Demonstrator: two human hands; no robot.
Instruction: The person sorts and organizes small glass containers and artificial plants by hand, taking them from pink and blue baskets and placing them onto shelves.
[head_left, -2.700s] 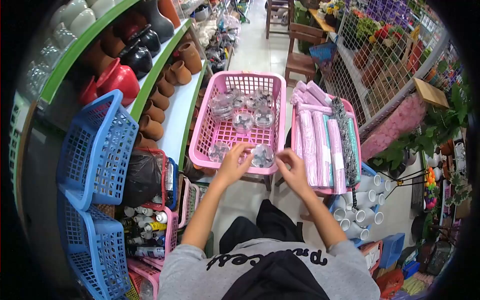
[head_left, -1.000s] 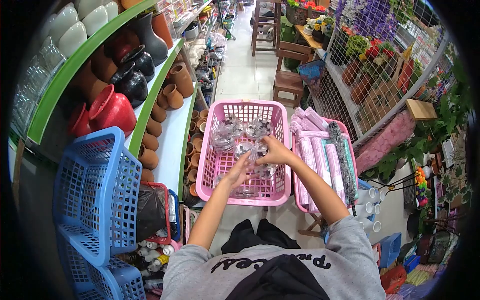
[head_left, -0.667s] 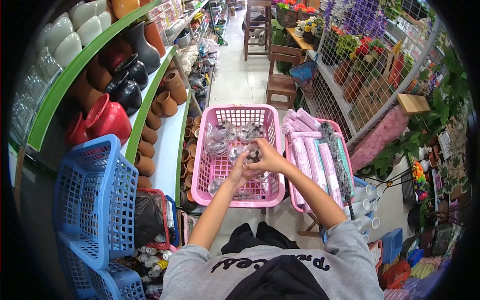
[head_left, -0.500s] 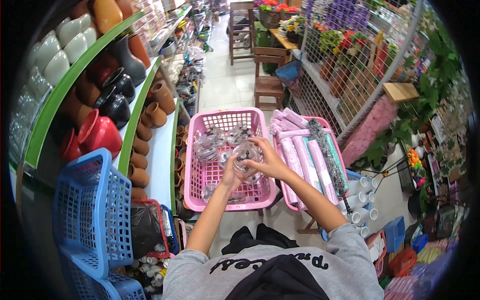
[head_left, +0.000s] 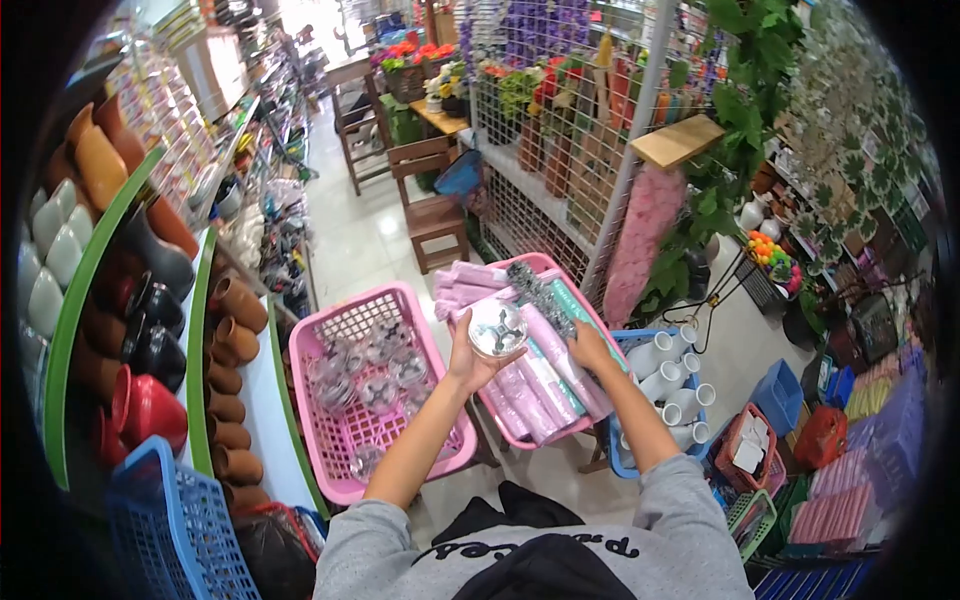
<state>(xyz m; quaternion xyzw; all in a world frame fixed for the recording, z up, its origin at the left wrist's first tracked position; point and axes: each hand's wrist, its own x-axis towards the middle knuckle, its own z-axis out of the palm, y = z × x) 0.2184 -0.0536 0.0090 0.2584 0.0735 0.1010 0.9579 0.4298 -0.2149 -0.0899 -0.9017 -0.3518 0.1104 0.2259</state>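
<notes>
Centrally: left hand (head_left: 468,362) grasps clear disc (head_left: 497,328), raised between pink basket (head_left: 340,485) and roll basket (head_left: 600,322). Right hand (head_left: 590,347) flat, fingers loose, resting on pink rolls (head_left: 530,385). Progress: one disc lifted; similar discs (head_left: 378,370) left in pink basket.

Left hand (head_left: 470,358) has lifted the clear container (head_left: 497,329) out of the pink basket (head_left: 330,470).

Basket (head_left: 312,345) left of roll basket (head_left: 590,300)

Blue basket (head_left: 170,530) — cut off below
</notes>
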